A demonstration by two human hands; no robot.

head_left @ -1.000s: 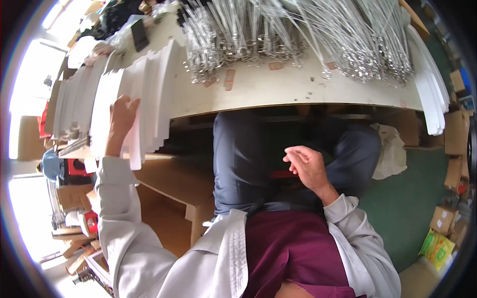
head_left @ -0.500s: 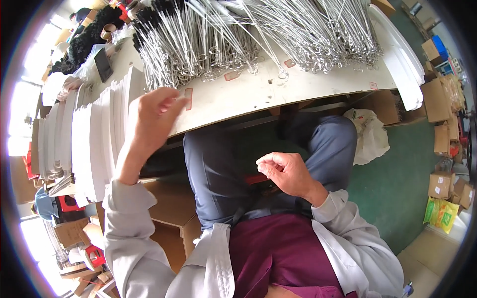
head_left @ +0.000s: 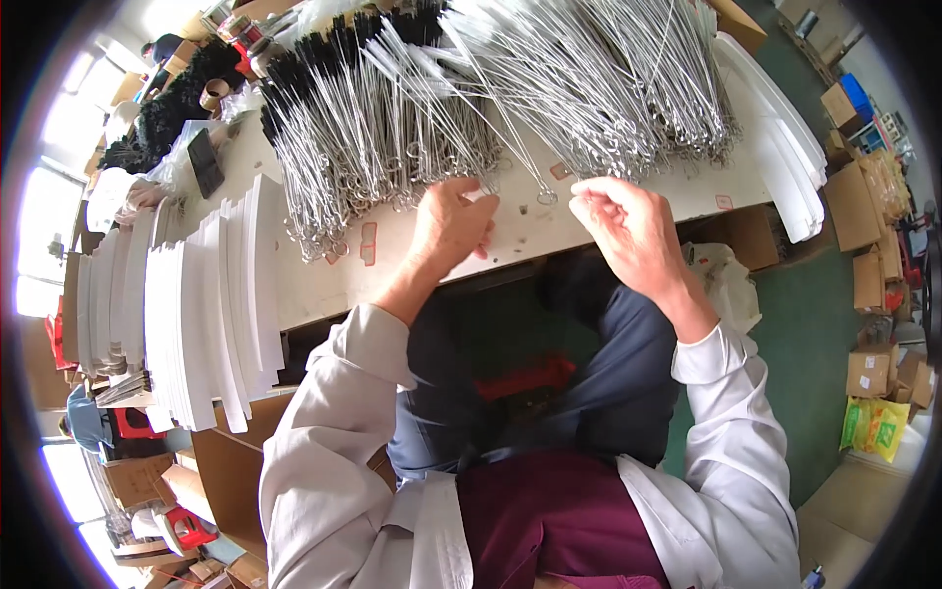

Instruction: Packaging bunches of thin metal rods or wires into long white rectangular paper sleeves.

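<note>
Two big heaps of wire-handled brushes lie on the white table (head_left: 510, 240), their ring ends toward me. The left heap (head_left: 363, 137) has black bristles along its far end; the right heap (head_left: 608, 88) has whitish far ends. My left hand (head_left: 451, 228) hovers at the near edge of the left heap, fingers loosely curled, with a gap between thumb and forefinger. My right hand (head_left: 636, 234) is by the rings of the right heap, fingertips drawn together; anything between them is too small to make out. One brush's ring (head_left: 547, 197) sticks out between the hands.
White folded card strips (head_left: 211, 314) stand at the table's left, and more white strips (head_left: 780, 147) lie at its right end. A dark flat object (head_left: 205, 162) and black bristly bundles (head_left: 182, 103) are at far left. Cardboard boxes (head_left: 852, 206) line the right side.
My left hand has moved right, from the table's left part to the left heap. My right hand has risen from over my lap to the right heap's front edge. The view has shifted slightly.
</note>
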